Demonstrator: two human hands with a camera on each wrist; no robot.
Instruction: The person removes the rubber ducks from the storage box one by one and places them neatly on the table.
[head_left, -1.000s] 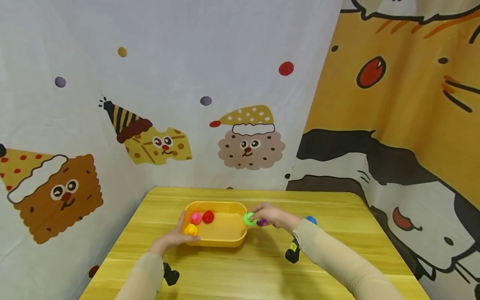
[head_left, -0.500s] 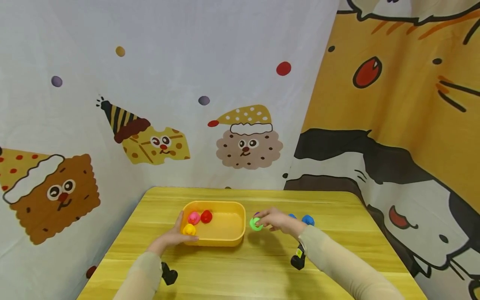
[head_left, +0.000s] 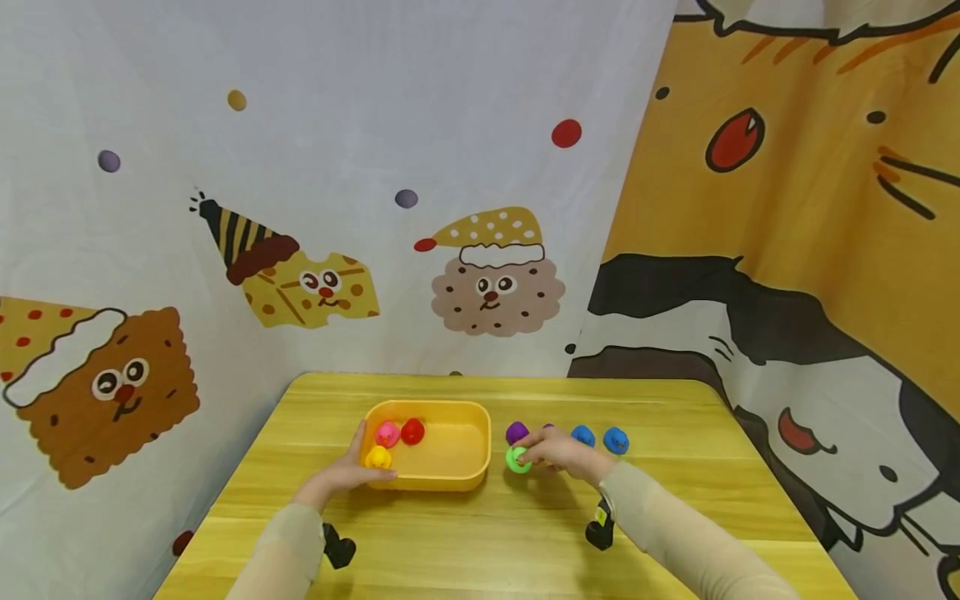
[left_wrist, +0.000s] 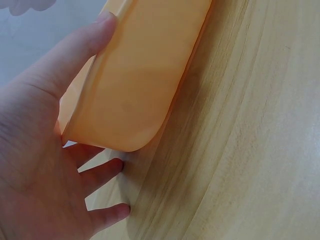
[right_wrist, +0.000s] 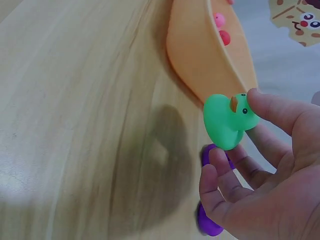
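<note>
My left hand [head_left: 347, 475] holds the near left corner of a yellow plastic tub [head_left: 453, 483]. In the left wrist view, the thumb lies along the tub's rim and the other fingers spread past its end wall. Inside the tub sit a pink toy duck [head_left: 387, 434], a red toy duck [head_left: 412, 432] and a yellow toy duck [head_left: 378, 458]. Just right of the tub, my right hand [head_left: 562, 454] pinches a green toy duck [right_wrist: 222, 120] between thumb and fingers. The right wrist view shows that duck held above the tabletop, its orange beak visible.
Behind the right hand, a purple duck [head_left: 517, 432] and a second purple duck [right_wrist: 208, 223] stand on the wooden table [head_left: 450, 542]. Farther right are one blue duck [head_left: 582, 436] and another blue duck [head_left: 617, 441]. A cartoon-printed curtain [head_left: 330, 150] hangs behind the table.
The right hand has moved right and slightly toward me, carrying the green duck away from the tub's right rim. The purple and blue ducks show more now. The left hand stays at the tub.
</note>
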